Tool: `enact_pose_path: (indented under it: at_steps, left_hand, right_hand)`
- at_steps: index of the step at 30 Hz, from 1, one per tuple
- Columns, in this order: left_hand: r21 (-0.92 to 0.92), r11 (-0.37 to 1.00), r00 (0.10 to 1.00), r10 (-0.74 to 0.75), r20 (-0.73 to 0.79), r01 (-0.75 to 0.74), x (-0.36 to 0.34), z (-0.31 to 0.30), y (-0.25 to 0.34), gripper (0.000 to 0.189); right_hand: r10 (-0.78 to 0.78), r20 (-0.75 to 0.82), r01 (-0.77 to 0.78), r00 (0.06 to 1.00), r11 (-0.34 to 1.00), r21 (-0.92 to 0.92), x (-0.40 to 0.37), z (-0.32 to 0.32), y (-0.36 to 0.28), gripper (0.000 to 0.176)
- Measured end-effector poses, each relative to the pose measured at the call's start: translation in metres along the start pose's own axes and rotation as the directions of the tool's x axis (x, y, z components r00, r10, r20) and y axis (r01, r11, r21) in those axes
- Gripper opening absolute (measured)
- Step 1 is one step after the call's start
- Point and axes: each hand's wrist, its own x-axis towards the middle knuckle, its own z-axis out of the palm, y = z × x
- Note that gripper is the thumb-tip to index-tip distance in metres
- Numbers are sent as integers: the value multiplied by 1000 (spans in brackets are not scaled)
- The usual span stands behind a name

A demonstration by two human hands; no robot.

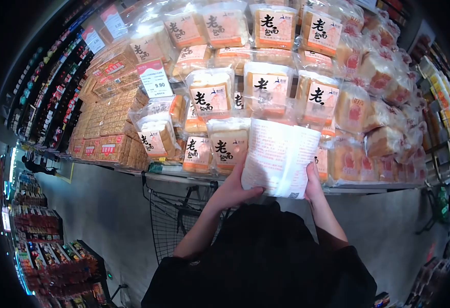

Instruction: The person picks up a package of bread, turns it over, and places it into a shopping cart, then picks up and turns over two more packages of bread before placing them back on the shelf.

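A white bread package (280, 159), its back with small printed text facing up, is held between both hands at the front of the display. My left hand (238, 186) grips its left edge, thumb on the lower corner. Along the right edge, my right hand (313, 182) is closed on the same package. Just beyond lie rows of bagged bread with orange and white labels (228, 149); one bag (269, 87) sits directly behind the held package.
A wire shopping cart (171, 218) stands below the display, left of my body. Brown packs (104, 123) are stacked at the left near a price sign (154, 79). Clear bags of bread (353, 110) fill the right. Shelves (55, 251) stand at the lower left.
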Motion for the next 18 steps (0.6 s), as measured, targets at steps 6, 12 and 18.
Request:
enact_pose_path:
  at_steps: [6,12,18]
  left_hand:
    - [-54,999,996,0,-90,-5,2,9,-11,89]
    - [33,999,996,1,-87,2,1,14,-20,87]
    - [50,999,999,5,-50,-2,1,26,-7,95]
  right_hand:
    - [-4,-41,1,999,998,-68,-2,3,-8,60]
    - [13,-107,-24,994,995,-101,-9,0,-10,57]
    - [16,-94,-21,995,998,-60,-10,-6,-11,56]
